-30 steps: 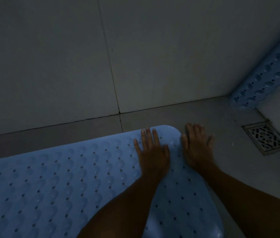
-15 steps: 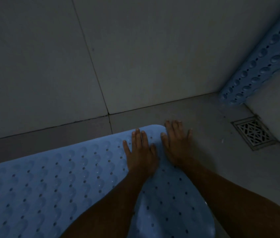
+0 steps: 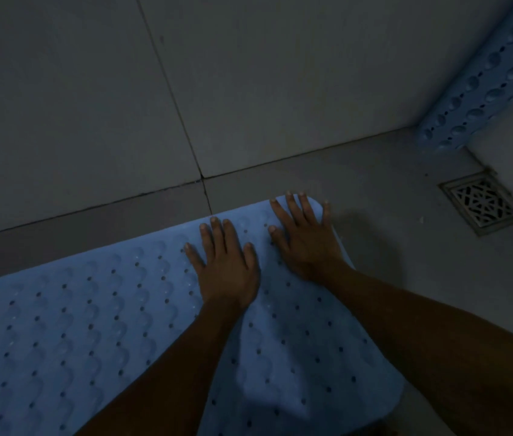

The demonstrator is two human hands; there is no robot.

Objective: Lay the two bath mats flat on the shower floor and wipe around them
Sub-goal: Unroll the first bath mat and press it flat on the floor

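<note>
Head view: one light blue bath mat point(image 3: 76, 335) lies flat on the grey shower floor point(image 3: 390, 247), filling the lower left and centre of the frame. Its rounded far corner sits under the right hand point(image 3: 307, 243), whose fingers are straight and spread, palm down, the little finger reaching just past the mat's right edge. The left hand point(image 3: 225, 265) presses flat beside it, fingers straight and close together, fully on the mat. The two hands are near each other but apart.

A strip of bare floor runs between the mat's far edge and the wall tiles point(image 3: 91, 105) across the upper frame. Right of the mat the floor is open as far as one square metal drain grate point(image 3: 481, 202) at the right edge. A second blue mat point(image 3: 481, 89) leans along the upper right corner, its lower end touching the floor just beyond the drain.

Count: two mats, two hands, one drain.
</note>
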